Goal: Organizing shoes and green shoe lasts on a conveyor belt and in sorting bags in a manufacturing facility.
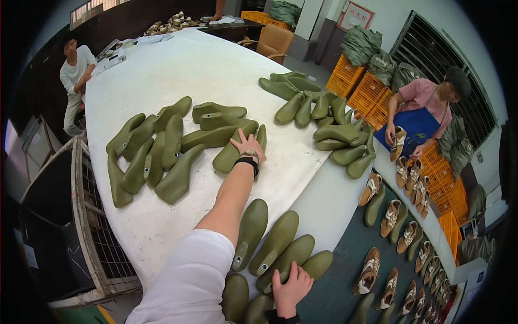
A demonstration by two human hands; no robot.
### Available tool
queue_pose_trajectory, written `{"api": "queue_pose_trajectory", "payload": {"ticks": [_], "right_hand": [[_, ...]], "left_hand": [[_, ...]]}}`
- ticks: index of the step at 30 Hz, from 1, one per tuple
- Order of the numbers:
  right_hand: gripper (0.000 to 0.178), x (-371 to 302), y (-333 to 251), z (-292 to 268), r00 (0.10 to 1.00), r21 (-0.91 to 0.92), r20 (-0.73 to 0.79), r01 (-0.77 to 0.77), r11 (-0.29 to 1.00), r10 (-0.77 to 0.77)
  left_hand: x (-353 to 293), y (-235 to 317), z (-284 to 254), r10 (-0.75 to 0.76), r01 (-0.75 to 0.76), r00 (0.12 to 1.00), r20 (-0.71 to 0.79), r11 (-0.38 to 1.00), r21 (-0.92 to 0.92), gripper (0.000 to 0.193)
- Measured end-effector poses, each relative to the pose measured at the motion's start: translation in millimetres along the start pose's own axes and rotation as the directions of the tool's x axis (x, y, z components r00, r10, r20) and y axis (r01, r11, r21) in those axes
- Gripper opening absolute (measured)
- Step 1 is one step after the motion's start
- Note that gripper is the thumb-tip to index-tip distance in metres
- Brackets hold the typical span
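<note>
Across the white table my left arm stretches. My left hand (249,148) lies spread over a green shoe last (225,158), fingers apart. Another last (262,137) stands against its right side. Lower down, my right hand (292,290) rests with parted fingers on the near ends of green lasts, touching one last (294,256) and the last beside it (318,264). Two more lasts (252,227) (278,237) lie to their left, metal-ringed holes toward me. The undersides of both hands are hidden.
Several lasts (172,137) lie grouped on the left of the table (156,65), more (324,113) on the right. A green conveyor (337,264) carries brown-and-white shoes (369,270). One person (426,108) handles a shoe there; another (78,67) sits far left. A wire cart (97,216) stands left.
</note>
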State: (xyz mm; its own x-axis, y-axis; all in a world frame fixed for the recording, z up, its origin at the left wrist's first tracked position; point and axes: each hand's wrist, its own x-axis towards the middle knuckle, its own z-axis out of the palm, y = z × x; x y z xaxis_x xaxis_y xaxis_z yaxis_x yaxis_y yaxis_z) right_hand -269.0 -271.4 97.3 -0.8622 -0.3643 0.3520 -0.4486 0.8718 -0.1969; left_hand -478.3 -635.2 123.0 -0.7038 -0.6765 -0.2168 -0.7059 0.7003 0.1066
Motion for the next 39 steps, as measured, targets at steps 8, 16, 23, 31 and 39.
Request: {"api": "queue_pose_trajectory", "payload": {"ticks": [8, 16, 23, 31, 39], "right_hand": [[0.050, 14.4, 6.2, -1.1, 1.000, 0.009, -0.028, -0.011, 1.000, 0.011], [0.046, 15.9, 0.2, -4.7, 0.998, 0.000, -0.037, 0.059, 0.998, -0.059], [0.046, 12.2, -3.1, -1.3, 0.996, -0.016, -0.032, 0.081, 0.997, -0.081], [0.045, 14.9, 8.5, 5.5, 0.999, -0.026, -0.035, 0.040, 0.999, -0.041], [0.040, 13.0, 13.8, 6.0, 0.998, -0.007, -0.061, 0.024, 1.000, -0.025]], "left_hand": [[-52.4, -27.7, 35.1, 0.428, -0.429, 0.903, 0.039, 0.903, 0.011, 0.067], [-42.3, -92.8, 33.1, 0.537, -0.693, 0.622, -0.569, 0.716, -0.082, 0.073], [-20.5, -98.3, 35.5, 0.245, -0.275, 0.941, -0.235, 0.956, -0.104, 0.072], [-115.3, -104.5, 63.5, 0.385, -0.448, 0.885, -0.264, 0.858, -0.252, 0.065], [-169.3, -180.4, 52.6, 0.554, -0.425, 0.832, 0.003, 0.642, -0.638, 0.065]]}}
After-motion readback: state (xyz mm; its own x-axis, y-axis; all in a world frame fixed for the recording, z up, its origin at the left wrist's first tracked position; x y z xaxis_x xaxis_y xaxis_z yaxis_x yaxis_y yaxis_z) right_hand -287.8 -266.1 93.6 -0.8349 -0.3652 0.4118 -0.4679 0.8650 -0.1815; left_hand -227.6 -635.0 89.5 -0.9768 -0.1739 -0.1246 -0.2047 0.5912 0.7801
